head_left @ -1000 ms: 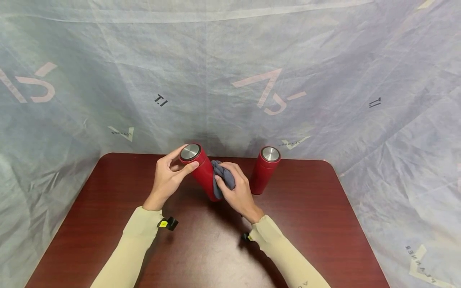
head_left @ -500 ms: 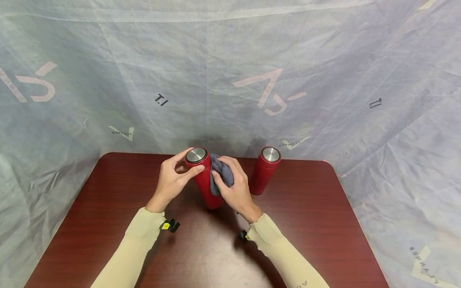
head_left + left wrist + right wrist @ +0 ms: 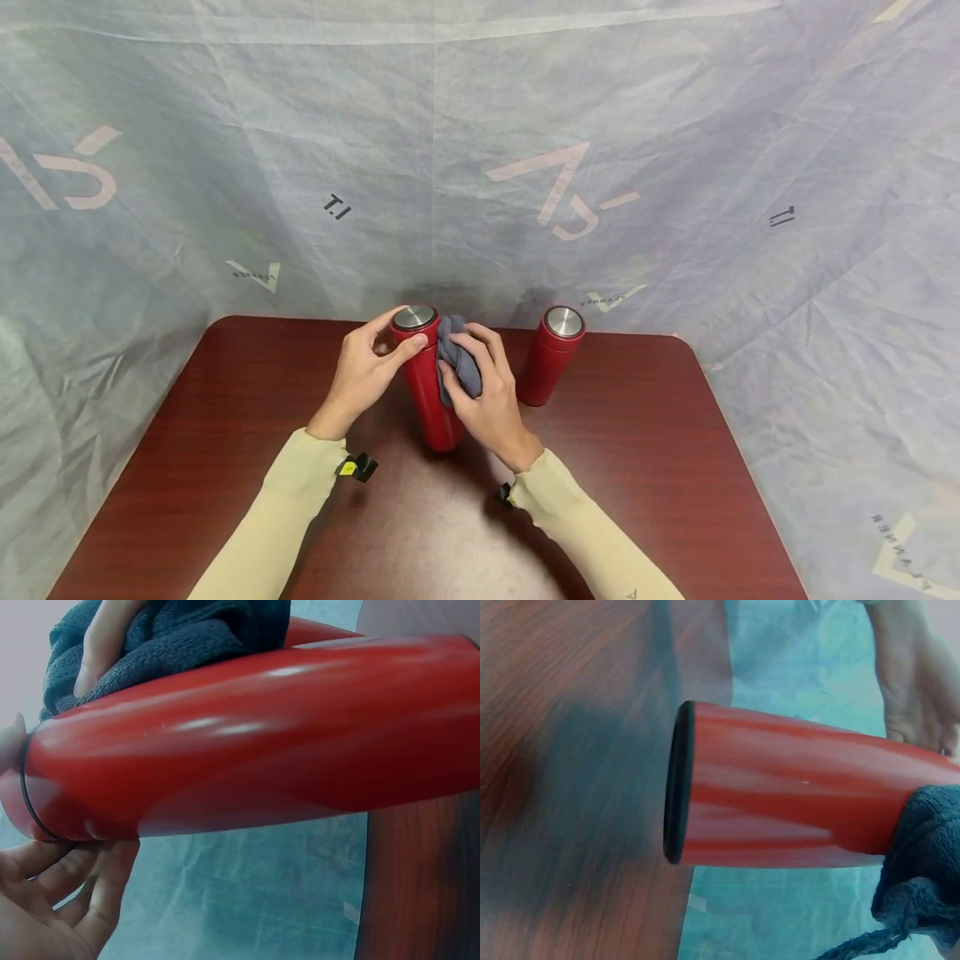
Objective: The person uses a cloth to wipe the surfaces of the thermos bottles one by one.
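Note:
My left hand (image 3: pixel 360 375) grips a red thermos flask (image 3: pixel 426 387) near its top, thumb on the front just below the steel lid (image 3: pixel 415 317). In the left wrist view those fingers curl under the flask (image 3: pixel 255 750) at the dark seam. My right hand (image 3: pixel 487 387) holds a bunched grey-blue cloth (image 3: pixel 461 362) against the flask's right side, high up near the lid. From the right wrist, the flask's black-rimmed base (image 3: pixel 679 784) hangs above the table, and the cloth (image 3: pixel 930 859) wraps its side with a twisted end dangling.
A second red thermos flask (image 3: pixel 551 358) stands upright on the dark red wooden table (image 3: pixel 637 467), just right of my right hand. Grey fabric sheeting (image 3: pixel 450 150) with printed marks hangs behind the table and along its sides.
The held flask has swung from a leftward lean to more upright, its base coming nearer to me and its lid shifting right. The cloth has slid up its side toward the lid.

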The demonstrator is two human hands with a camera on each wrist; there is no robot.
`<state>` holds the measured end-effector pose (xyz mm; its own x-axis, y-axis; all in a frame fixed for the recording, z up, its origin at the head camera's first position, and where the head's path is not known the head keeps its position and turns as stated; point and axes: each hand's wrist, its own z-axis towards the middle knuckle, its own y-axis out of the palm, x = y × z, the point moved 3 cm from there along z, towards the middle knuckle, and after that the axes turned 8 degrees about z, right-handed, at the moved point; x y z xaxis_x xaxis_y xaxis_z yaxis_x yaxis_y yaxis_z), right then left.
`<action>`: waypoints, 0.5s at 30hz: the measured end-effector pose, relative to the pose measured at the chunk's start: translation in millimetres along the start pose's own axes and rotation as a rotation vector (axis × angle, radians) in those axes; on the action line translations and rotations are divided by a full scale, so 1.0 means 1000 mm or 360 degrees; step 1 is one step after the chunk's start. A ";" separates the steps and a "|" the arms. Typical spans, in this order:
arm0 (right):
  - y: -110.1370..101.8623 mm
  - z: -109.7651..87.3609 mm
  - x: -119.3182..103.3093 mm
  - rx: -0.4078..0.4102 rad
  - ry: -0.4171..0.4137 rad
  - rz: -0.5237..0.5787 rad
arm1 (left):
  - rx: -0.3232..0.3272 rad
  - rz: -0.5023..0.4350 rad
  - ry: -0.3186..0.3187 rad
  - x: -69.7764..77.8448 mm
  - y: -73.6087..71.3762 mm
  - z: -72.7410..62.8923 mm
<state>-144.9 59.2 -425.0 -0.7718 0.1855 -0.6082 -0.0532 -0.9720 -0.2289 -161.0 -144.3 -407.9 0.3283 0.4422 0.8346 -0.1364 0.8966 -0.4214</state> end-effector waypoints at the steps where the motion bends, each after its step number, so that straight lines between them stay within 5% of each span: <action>1: 0.000 -0.001 -0.001 0.0002 -0.0020 -0.0018 | -0.0013 0.0011 -0.0013 0.000 0.000 0.000; 15: 0.000 -0.015 -0.007 -0.0111 -0.0314 -0.0390 | -0.0086 0.0054 -0.0122 0.008 -0.001 0.004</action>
<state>-129.8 59.6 -431.9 -0.8497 0.3748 -0.3710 -0.2145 -0.8883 -0.4061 -161.9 -141.8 -399.0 0.2515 0.4750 0.8433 -0.0949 0.8792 -0.4669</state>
